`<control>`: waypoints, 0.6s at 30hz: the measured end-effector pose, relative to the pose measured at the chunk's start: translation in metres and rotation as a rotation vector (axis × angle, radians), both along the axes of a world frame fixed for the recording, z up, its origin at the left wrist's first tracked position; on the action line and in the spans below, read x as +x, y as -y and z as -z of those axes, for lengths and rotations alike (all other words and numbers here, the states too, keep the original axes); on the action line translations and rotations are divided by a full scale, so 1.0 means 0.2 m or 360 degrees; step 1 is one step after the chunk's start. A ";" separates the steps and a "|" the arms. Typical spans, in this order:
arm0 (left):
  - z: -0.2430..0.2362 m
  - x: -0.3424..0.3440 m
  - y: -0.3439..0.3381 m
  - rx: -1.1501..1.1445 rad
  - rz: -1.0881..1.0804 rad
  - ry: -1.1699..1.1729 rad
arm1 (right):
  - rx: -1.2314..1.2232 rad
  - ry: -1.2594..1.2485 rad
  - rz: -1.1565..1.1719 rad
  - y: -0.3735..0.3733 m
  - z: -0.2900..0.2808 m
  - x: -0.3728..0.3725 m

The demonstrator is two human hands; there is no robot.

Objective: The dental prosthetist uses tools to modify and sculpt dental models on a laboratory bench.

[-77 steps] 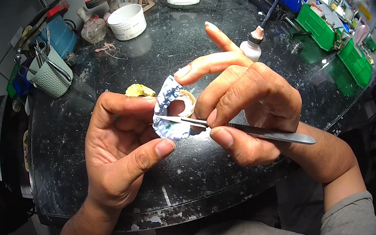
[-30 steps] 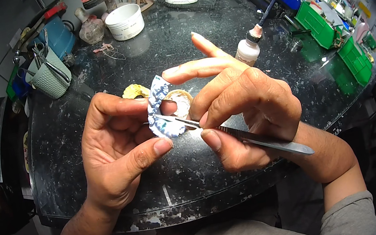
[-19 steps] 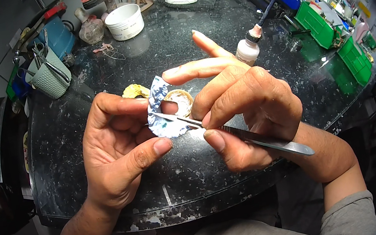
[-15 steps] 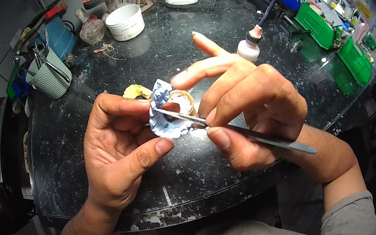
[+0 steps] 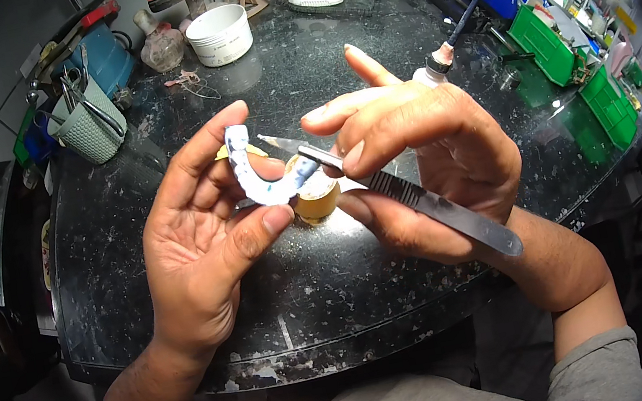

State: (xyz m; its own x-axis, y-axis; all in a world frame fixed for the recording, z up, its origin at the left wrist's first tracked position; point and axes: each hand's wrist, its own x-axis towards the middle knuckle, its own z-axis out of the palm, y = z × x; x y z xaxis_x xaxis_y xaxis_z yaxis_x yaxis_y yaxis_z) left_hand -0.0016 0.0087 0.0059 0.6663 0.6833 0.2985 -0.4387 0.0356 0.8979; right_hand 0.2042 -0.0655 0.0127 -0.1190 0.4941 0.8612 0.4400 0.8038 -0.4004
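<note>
My left hand (image 5: 196, 238) holds a pale blue, U-shaped dental impression (image 5: 254, 182) between thumb and fingers, its arch facing up with tooth-like hollows along it. My right hand (image 5: 434, 139) grips a scalpel (image 5: 432, 203) by its flat, ridged handle, with index finger and thumb closed on it and the little finger raised. The blade points left across the opening of the U; whether it touches the impression I cannot tell. Under the hands stands a small yellowish round cup (image 5: 320, 205), partly hidden. A yellow lump (image 5: 224, 152) shows behind the left fingers.
On the scuffed black table (image 5: 189, 324) stand a white tub (image 5: 220, 37), a glass flask (image 5: 161, 42) and a woven tool cup (image 5: 89, 131). A white bottle (image 5: 431, 75) with a brush sits behind my right hand. Green bins (image 5: 610, 109) line the right edge.
The impression has been turned in my left hand, from its ragged side to its arch. My scalpel has shifted up, its blade off the ragged part where it lay before.
</note>
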 end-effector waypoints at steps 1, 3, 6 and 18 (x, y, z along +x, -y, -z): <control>0.00 0.00 0.00 0.0057 -0.0117 -0.0107 | -0.0001 -0.0002 -0.0005 0.00 0.00 0.00; 0.02 0.00 -0.02 0.0093 -0.0162 -0.0138 | -0.0044 0.0068 -0.0052 0.00 -0.01 -0.01; 0.03 0.01 -0.01 0.0154 -0.0229 -0.0183 | -0.0166 0.0098 -0.0163 0.03 -0.02 -0.07; 0.01 0.00 0.01 0.0215 -0.0182 -0.0146 | -0.0119 0.0012 -0.0221 0.02 -0.01 -0.02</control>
